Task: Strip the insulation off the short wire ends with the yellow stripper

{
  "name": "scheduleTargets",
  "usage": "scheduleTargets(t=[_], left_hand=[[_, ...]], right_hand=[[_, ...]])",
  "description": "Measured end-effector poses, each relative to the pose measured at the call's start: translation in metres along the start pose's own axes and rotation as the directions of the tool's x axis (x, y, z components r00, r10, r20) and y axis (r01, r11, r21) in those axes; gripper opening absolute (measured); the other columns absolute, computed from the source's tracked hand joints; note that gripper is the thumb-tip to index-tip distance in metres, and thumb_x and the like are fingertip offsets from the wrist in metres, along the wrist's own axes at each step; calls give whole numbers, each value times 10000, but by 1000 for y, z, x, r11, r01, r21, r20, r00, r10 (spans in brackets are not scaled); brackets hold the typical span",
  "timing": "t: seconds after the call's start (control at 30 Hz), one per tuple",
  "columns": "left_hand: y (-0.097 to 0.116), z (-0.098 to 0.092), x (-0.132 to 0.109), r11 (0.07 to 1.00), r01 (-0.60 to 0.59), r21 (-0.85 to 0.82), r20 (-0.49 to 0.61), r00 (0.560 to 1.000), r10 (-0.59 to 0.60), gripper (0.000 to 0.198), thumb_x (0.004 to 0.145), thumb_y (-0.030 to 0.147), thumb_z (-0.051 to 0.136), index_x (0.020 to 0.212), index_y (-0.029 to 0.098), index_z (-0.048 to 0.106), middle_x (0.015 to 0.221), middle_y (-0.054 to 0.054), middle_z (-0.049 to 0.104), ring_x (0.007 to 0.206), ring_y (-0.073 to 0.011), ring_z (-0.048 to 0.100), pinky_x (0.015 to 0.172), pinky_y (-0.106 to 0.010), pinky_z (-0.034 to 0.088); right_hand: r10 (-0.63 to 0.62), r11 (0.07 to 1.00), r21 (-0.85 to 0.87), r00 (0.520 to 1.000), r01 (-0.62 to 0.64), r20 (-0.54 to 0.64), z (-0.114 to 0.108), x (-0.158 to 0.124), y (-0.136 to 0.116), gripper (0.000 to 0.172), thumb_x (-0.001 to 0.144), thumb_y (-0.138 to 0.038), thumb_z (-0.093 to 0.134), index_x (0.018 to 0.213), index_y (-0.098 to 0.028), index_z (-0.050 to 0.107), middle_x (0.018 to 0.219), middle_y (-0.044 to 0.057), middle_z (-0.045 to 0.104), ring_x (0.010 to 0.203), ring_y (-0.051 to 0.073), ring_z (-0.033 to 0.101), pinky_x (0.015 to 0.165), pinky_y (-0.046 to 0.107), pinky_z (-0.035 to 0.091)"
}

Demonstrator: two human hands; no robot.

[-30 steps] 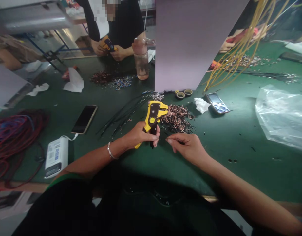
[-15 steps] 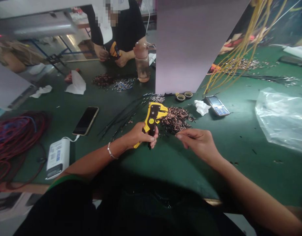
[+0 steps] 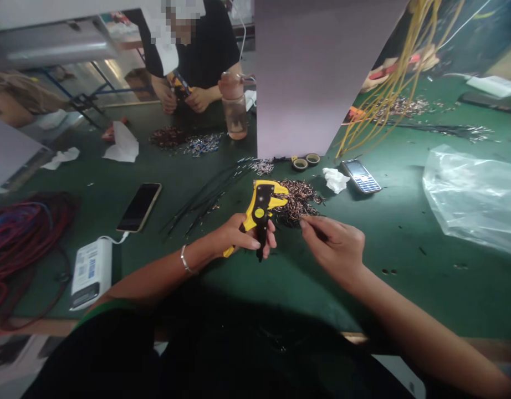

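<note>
Yellow wire stripper (image 3: 259,209) in the left hand (image 3: 234,234), grip wrapped tight round the handles, just above the green tabletop (image 3: 388,299). Right hand (image 3: 335,246) nearby, grip pinched at the fingertips (image 3: 302,223), anything between them too thin to make out. Pile of copper wire scraps (image 3: 299,198) just behind the stripper, loose black wires (image 3: 209,197) off left.

Green workbench (image 3: 405,288), copper wire clippings (image 3: 299,198)
</note>
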State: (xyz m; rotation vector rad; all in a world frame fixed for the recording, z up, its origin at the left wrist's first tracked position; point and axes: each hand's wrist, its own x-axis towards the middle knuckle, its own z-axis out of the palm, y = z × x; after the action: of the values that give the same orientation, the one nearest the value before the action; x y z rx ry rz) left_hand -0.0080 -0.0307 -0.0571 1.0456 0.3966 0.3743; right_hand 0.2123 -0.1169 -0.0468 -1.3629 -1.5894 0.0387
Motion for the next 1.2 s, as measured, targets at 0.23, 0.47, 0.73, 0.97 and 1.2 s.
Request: scheduleTargets(t=[0.23, 0.47, 0.73, 0.97, 1.2], left_hand=[[-1, 11, -2, 997, 58, 44, -21, 998, -57, 406, 684, 156, 784, 1065, 129, 646, 907, -71, 717, 747, -193, 705, 747, -360, 559], [0, 14, -1, 989, 63, 132, -45, 997, -57, 394, 687, 172, 772, 1058, 130, 645, 898, -48, 701, 736, -162, 694, 744, -329, 551], [2, 18, -1, 972, 54, 227, -49, 998, -44, 299, 689, 144, 741, 966, 136, 629, 874, -28, 670, 737, -139, 670, 714, -290, 526], [1, 19, -1, 968, 41, 249, -59, 998, -27, 300, 694, 147, 716, 980, 136, 626, 854, -23, 669, 731, -139, 663, 721, -304, 540], [2, 20, -1, 963, 31, 269, -53, 998, -18, 299, 699, 142, 697, 987, 133, 620, 855, -22, 667, 733, -137, 661, 723, -304, 537]], right_hand=[[-248, 966, -68, 968, 251, 43, 0, -1, -10, 184, 920, -129, 596, 856, -163, 765, 604, 36, 739, 486, 152, 675, 481, 262, 516], [-335, 941, -33, 940, 337, 62, 1, -5, -12, 144, 907, -82, 602, 897, -133, 736, 625, 52, 730, 506, 158, 666, 501, 284, 537], [-423, 894, -108, 898, 435, 121, 3, -11, -11, 125, 937, -109, 581, 965, -121, 702, 611, 25, 681, 498, 140, 581, 501, 290, 490], [-499, 827, -238, 860, 510, 106, -2, -6, -14, 105, 910, -71, 609, 976, -114, 679, 551, -15, 613, 478, 130, 516, 479, 283, 439], [-520, 803, -283, 849, 524, 98, -1, -6, -11, 128, 889, -55, 636, 1010, -76, 672, 572, 0, 621, 488, 135, 520, 475, 299, 434]])
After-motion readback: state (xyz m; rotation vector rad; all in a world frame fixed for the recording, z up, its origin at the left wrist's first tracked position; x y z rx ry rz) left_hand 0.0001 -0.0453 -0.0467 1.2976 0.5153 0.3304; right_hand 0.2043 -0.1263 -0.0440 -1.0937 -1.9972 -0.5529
